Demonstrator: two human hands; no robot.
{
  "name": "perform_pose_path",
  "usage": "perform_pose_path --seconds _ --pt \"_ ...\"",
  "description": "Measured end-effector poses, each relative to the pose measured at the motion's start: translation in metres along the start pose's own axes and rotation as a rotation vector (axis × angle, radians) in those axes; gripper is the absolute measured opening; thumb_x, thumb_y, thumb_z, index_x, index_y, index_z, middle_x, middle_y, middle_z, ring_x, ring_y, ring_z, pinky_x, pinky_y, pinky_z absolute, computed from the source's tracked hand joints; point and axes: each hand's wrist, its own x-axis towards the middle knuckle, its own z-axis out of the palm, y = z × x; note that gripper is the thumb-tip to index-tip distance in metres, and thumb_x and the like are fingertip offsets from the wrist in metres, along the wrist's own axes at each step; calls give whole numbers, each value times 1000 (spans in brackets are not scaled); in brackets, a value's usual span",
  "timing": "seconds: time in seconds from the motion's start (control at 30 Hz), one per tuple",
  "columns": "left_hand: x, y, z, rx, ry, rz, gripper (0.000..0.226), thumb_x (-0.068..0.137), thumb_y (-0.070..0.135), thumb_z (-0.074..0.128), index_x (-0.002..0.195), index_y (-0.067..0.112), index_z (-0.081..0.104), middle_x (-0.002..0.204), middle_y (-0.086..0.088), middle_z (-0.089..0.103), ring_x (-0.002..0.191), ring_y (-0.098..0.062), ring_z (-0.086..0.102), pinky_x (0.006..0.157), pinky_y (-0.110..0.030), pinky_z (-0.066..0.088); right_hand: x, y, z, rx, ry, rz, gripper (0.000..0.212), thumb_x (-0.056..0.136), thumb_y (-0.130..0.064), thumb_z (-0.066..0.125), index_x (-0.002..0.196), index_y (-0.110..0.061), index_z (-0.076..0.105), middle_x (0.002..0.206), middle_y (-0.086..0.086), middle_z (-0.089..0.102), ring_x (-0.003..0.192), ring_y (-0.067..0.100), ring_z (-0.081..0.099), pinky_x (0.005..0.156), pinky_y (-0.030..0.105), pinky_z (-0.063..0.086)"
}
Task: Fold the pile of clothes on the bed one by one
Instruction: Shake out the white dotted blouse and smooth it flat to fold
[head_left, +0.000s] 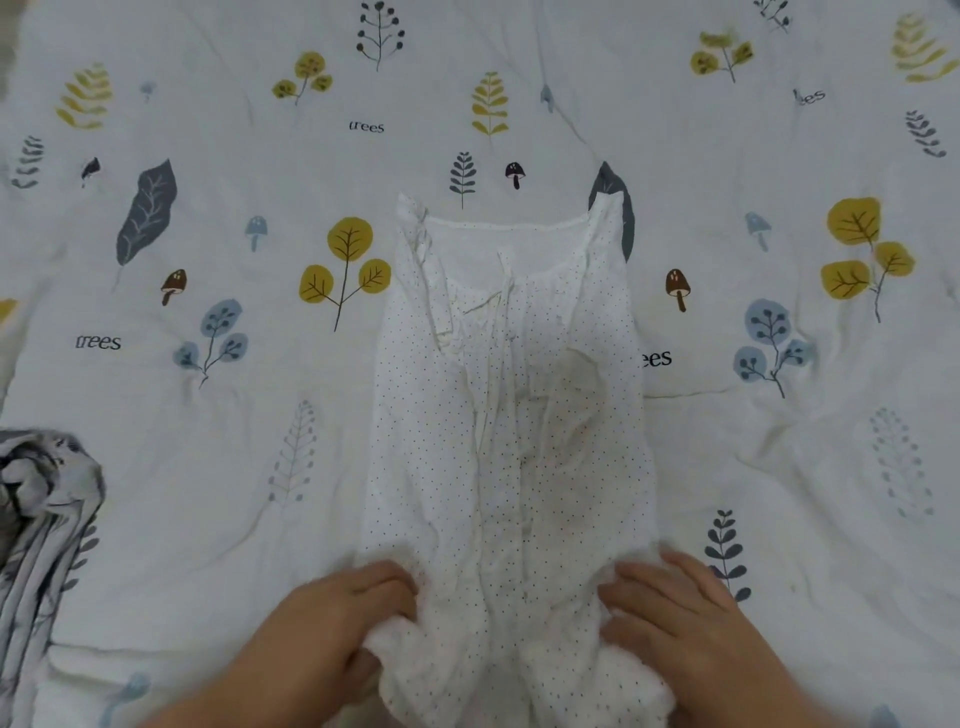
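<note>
A white garment with small dark dots (509, 415) lies lengthwise on the bed, its neckline at the far end and both sides folded in toward the middle. My left hand (343, 613) grips the near left edge of the garment, fingers curled into the cloth. On the near right edge, my right hand (675, 608) holds the fabric the same way. The garment's near end is bunched between my two hands.
The bed is covered by a white sheet printed with leaves, trees and mushrooms (234, 156). A crumpled grey and white patterned cloth (41, 519) lies at the left edge, near the front.
</note>
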Motion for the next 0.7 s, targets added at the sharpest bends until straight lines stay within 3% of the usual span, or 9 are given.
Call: perform_pose_path --seconds 0.1,0.17,0.23,0.3,0.37,0.47,0.57,0.63,0.7 --pt "17 0 -37 -185 0 -52 46 60 36 32 89 30 67 91 17 68 83 2 63 76 -20 49 26 10 -29 408 -18 242 31 49 -10 61 70 -30 71 99 -12 70 102 -1 56 93 16 38" --pt "34 2 -68 -293 -60 -21 33 68 28 40 85 25 68 82 10 70 74 -1 64 69 -18 49 49 19 -51 688 -91 461 26 57 -6 65 72 -28 69 100 -18 67 99 -4 58 83 13 44" --pt "55 4 -97 -418 -126 -1 20 79 10 52 81 20 69 80 4 70 74 -7 66 67 -17 48 76 34 -69 870 -149 545 27 71 4 62 69 -21 71 84 -11 71 80 -1 64 74 16 48" --pt "78 3 -125 -459 -141 11 13 87 6 59 89 14 69 87 0 71 81 -13 67 73 -19 50 104 52 -84 945 -170 565 35 81 3 51 62 -19 69 64 -2 67 58 6 60 61 18 47" --pt "102 -1 -148 -441 -117 3 17 89 3 58 94 15 68 87 8 71 78 -4 66 70 -11 47 130 71 -91 955 -145 592 28 83 -11 48 63 -16 67 58 1 62 53 5 55 61 14 44" --pt "145 -20 -179 -405 -42 -76 30 88 -6 55 76 19 66 60 17 60 54 5 53 53 -6 38 162 107 -83 937 -100 718 24 87 -17 53 71 -1 60 59 3 51 54 10 44 52 19 37" --pt "181 -34 -204 -418 38 -175 12 82 7 64 72 11 69 69 -6 69 65 -15 62 66 -22 46 193 138 -77 1070 -31 797 17 89 -17 57 82 -4 65 65 5 60 52 12 49 47 17 38" --pt "201 -41 -215 -430 76 -218 21 73 16 64 82 -3 65 84 -26 67 74 -27 60 75 -36 46 211 156 -77 1171 16 856 15 90 -10 55 88 2 63 68 9 68 53 13 60 49 17 45" --pt "218 -52 -219 -434 77 -265 7 80 10 64 78 5 67 80 -20 68 73 -26 61 70 -32 48 225 167 -74 1198 44 897 11 90 -4 51 88 1 60 63 3 65 53 11 60 48 16 46"
